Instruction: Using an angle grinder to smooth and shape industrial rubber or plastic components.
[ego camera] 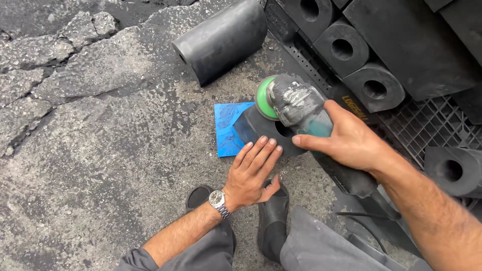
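Observation:
A black rubber block with a round hole [261, 131] lies on a blue square plate [228, 129] on the cracked asphalt. My left hand [251, 173], wearing a wristwatch, presses flat with its fingers spread on the block's near edge. My right hand [349, 140] grips the body of a dusty angle grinder [301, 113]. The grinder's green disc [265, 98] sits over the block's far side.
A large black rubber cylinder [221, 40] lies on its side behind the plate. Several similar black blocks with holes [359, 65] are stacked on a black plastic pallet [432, 125] at right. My shoes [273, 211] and grey trousers are at the bottom. The grinder's cable [369, 226] trails there.

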